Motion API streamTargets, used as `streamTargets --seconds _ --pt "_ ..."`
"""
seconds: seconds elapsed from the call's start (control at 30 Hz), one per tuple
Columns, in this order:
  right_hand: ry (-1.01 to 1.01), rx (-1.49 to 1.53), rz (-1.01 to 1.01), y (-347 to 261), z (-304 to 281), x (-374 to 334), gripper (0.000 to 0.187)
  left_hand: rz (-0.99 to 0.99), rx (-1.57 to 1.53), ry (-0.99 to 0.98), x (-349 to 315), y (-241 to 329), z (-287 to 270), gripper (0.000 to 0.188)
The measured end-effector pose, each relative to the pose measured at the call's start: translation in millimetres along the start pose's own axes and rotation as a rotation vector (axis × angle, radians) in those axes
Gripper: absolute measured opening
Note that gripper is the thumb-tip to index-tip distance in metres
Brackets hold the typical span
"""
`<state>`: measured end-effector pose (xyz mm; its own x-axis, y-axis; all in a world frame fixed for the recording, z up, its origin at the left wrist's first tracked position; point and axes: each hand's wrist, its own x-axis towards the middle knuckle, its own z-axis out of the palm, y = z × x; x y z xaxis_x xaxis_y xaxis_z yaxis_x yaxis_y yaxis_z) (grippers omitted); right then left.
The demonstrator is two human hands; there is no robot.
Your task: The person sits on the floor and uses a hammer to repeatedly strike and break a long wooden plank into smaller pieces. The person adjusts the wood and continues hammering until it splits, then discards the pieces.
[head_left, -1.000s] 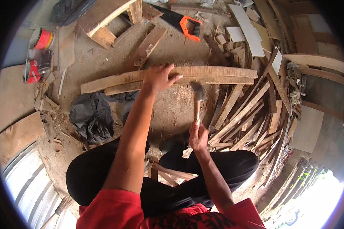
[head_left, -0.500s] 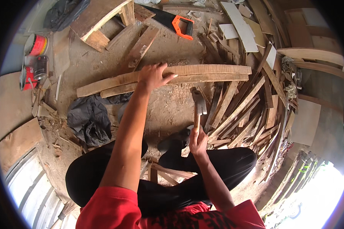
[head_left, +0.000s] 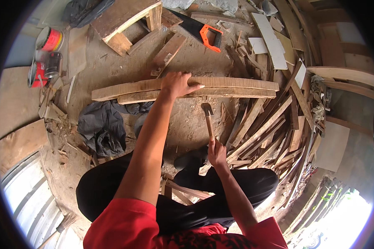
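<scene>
We find the left hand (head_left: 175,85) across 2 wooden planks (head_left: 241,84), thumb spread from fingers, grip unclear; the right hand (head_left: 217,153) curls around a hammer (head_left: 209,120).

Not much readable here tbh. There's chunky dark lettering across the front of the red shirt (head_left: 126,224), but it's bunched up and cut off by the bottom edge. Over on the left, the lower red can (head_left: 36,77) has some pale characters on its side, and the upper can (head_left: 52,40) wears a red-and-yellow label, print way too small to make out.
</scene>
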<state>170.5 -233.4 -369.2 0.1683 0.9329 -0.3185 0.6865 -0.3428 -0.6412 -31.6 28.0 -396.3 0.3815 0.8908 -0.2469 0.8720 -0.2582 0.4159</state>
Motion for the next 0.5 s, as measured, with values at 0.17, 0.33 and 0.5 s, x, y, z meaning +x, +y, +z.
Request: streamTargets --seconds 0.17,0.33,0.5 --pt "0.143 0.371 -0.338 -97 -50 8 0.064 -0.025 0.003 -0.131 22 -16 3 0.095" --pt "0.091 0.166 -0.262 -55 -37 23 0.054 0.0 -0.011 -0.171 17 -2 -4 0.091" --pt "-0.031 -0.083 0.07 15 -27 -65 0.053 0.042 -0.077 -0.081 16 -4 0 0.087"
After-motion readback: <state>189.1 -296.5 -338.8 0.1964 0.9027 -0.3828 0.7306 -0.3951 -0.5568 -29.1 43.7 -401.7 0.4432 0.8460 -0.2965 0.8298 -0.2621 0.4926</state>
